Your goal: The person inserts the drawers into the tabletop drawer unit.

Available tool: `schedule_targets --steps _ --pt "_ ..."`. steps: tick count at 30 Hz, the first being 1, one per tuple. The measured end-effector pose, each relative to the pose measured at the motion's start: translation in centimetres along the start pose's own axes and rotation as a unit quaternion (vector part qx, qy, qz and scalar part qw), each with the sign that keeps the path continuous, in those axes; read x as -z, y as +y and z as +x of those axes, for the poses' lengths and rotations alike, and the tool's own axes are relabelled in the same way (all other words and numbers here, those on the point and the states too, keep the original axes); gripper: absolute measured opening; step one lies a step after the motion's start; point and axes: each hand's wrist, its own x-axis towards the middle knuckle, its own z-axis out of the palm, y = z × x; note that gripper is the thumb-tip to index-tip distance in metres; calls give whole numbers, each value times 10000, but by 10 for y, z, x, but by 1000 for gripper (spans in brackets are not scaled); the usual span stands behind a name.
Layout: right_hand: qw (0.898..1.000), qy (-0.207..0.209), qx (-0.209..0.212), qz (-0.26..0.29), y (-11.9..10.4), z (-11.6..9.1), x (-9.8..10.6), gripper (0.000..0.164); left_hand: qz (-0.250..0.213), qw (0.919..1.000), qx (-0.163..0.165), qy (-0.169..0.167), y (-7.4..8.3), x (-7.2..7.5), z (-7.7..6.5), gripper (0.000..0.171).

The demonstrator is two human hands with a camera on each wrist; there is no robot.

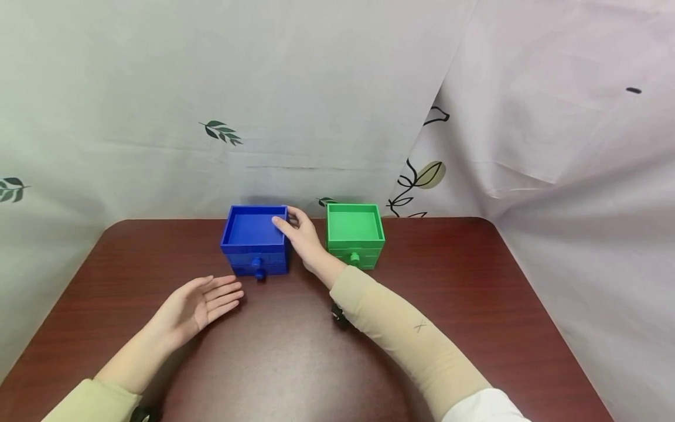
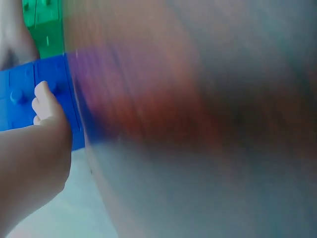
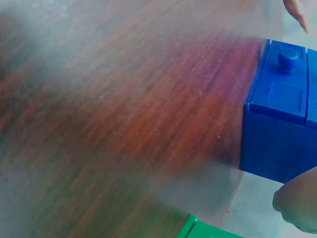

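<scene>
A small blue drawer box point(image 1: 271, 261) stands near the table's far edge, with an open tray top and round knobs on its front. My right hand point(image 1: 306, 234) grips its right side near the back corner, thumb over the tray's rim and fingers along the outside. In front of the box, to the left, my left hand point(image 1: 203, 302) is held with its fingers straight and palm turned inward, holding nothing. The left wrist view shows that hand point(image 2: 49, 119) overlapping the blue front point(image 2: 17, 116). The drawers look closed.
A matching green drawer box point(image 1: 341, 255) stands right of the blue one, close beside my right forearm. The dark red-brown wooden table point(image 1: 253, 363) has rounded far corners. White cloth point(image 1: 316, 88) with leaf prints hangs behind it and along both sides.
</scene>
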Motion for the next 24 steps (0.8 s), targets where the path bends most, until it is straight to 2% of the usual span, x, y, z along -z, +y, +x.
schedule_targets --steps 4,5,7,8,10,12,13,16,18,20,22,24 --pt "9992 -218 253 -205 -6 -4 2 60 135 9993 -142 -331 6 1 -8 59" --pt "9988 -253 326 -277 -8 -5 3 61 284 9987 -226 -360 8 0 -11 60" --pt "9973 -331 513 -403 -12 -8 4 62 887 9944 -500 -281 11 -2 -14 61" --pt "9963 -369 618 -466 -15 -9 4 62 1320 9889 -674 -146 13 -4 -16 61" --pt "9939 -439 833 -571 -21 -11 6 62 2248 9680 -1100 191 15 -7 -18 60" --pt "9915 -521 1027 -610 -28 -13 10 61 3005 9385 -1579 625 18 -12 -20 55" --pt "9903 -544 1136 -581 -32 -14 12 60 3214 9254 -1829 831 19 -15 -20 52" --pt "9866 -553 1475 -436 -43 -18 22 58 3613 8872 -2549 1321 25 -24 -19 41" --pt "9835 -511 1711 -287 -49 -22 31 56 3866 8589 -2943 1621 29 -30 -18 35" --pt "9791 -474 1963 -228 -54 -26 43 54 4261 8255 -3156 1932 34 -34 -17 30" --pt "9751 -444 2156 -252 -58 -32 56 52 5014 7687 -3197 2357 38 -35 -17 29" --pt "9708 -369 2333 -422 -59 -38 72 52 5721 7090 -3081 2741 40 -35 -15 32"
